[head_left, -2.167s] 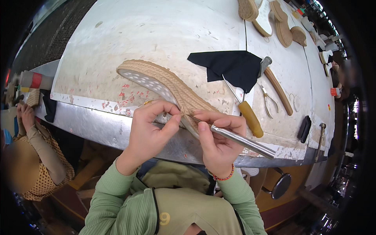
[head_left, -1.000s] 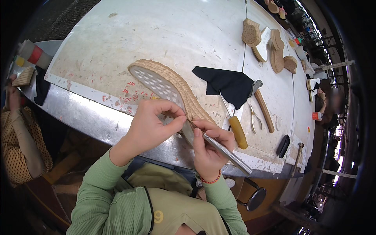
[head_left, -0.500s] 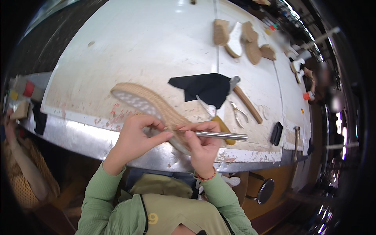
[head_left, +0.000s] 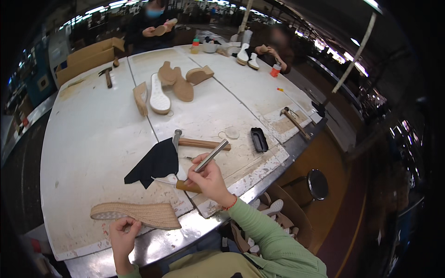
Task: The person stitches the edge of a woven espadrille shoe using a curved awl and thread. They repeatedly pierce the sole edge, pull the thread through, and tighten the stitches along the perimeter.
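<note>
A woven rope-covered wedge sole (head_left: pixel 157 215) lies on its side near the table's front edge, its pale underside facing me. Against its lower edge, my left hand (head_left: pixel 122 238) has thumb and fingertips pinched together; whatever is between them is too small to make out. My right hand (head_left: pixel 207 178) is raised over the table, closed around a slim metal rod-shaped tool (head_left: pixel 214 154) that slants up to the right. Just under that hand lies a tool with a yellowish-brown handle (head_left: pixel 186 186). A black cloth piece (head_left: pixel 155 164) and a wooden-handled hammer (head_left: pixel 204 143) lie beyond.
A black tray (head_left: pixel 258 140) lies to the right. Several tan soles (head_left: pixel 183 88) and a white one (head_left: pixel 160 95) lie farther back. More hammers (head_left: pixel 108 78) and a cardboard box (head_left: pixel 90 60) are around. Two co-workers handle soles across the table; a round stool (head_left: pixel 317 184) stands at right.
The view has lifted to show more of the table. My right hand has moved away from the sole, up and right, with the metal tool; my left hand remains at the sole.
</note>
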`<state>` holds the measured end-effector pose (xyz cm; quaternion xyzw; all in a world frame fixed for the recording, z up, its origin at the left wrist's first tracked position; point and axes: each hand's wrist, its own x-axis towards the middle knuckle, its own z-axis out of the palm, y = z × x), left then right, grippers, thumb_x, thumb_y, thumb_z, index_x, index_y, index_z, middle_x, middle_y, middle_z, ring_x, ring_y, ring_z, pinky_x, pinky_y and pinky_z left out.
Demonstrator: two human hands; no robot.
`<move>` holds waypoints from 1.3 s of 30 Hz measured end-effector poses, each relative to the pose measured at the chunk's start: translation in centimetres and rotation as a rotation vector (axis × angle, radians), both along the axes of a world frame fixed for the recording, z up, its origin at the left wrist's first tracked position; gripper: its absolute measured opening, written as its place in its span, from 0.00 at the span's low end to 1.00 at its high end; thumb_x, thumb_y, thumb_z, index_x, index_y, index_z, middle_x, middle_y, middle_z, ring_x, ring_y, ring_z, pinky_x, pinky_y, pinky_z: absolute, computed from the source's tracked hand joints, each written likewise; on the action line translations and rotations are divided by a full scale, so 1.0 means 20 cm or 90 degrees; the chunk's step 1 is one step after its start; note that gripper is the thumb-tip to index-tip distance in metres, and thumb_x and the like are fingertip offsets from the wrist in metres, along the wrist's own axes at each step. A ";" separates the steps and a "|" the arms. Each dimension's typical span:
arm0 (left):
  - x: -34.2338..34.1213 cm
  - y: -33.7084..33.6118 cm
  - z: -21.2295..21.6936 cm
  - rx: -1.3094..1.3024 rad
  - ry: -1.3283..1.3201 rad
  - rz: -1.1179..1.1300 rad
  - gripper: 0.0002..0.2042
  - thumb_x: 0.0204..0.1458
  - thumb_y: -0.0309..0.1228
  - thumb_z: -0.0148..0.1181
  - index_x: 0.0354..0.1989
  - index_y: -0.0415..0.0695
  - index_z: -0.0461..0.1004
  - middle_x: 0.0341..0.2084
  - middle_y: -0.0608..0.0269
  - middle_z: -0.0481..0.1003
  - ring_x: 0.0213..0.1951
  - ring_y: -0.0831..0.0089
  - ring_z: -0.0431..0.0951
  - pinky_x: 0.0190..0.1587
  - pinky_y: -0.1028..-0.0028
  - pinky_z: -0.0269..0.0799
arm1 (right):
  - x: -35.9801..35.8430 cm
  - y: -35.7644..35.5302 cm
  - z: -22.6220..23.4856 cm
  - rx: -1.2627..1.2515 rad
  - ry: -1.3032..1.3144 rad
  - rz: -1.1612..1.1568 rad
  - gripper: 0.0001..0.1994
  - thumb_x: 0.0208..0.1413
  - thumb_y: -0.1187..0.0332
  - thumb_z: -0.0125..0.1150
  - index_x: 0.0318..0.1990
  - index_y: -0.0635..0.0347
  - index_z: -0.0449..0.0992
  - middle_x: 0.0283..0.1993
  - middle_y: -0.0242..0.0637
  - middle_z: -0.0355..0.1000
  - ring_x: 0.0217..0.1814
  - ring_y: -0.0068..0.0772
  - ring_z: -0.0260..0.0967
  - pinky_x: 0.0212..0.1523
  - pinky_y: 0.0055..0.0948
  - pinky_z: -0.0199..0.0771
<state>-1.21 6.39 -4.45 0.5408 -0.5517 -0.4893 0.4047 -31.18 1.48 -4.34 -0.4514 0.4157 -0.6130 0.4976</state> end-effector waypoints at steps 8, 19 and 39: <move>0.00 0.03 -0.06 -0.025 0.068 0.002 0.02 0.48 0.18 0.59 0.25 0.33 0.75 0.25 0.63 0.77 0.27 0.83 0.72 0.30 0.81 0.67 | -0.56 -0.05 0.00 0.110 0.423 -0.163 0.14 0.50 0.75 0.58 0.44 0.64 0.66 0.25 0.38 0.71 0.22 0.31 0.73 0.23 0.28 0.73; 0.12 0.14 -0.01 0.007 0.006 0.054 0.07 0.53 0.26 0.61 0.26 0.34 0.76 0.21 0.66 0.77 0.27 0.83 0.74 0.32 0.81 0.69 | -0.93 -0.26 -0.15 0.164 0.843 -0.297 0.13 0.40 0.71 0.62 0.36 0.66 0.80 0.35 0.58 0.76 0.42 0.58 0.74 0.47 0.46 0.74; 0.35 -0.08 0.05 -0.284 0.024 0.418 0.11 0.59 0.33 0.59 0.31 0.36 0.77 0.26 0.65 0.77 0.30 0.81 0.75 0.35 0.78 0.71 | -0.07 0.01 -0.01 -0.286 0.569 0.025 0.12 0.45 0.71 0.69 0.37 0.63 0.77 0.39 0.41 0.74 0.43 0.42 0.71 0.45 0.35 0.71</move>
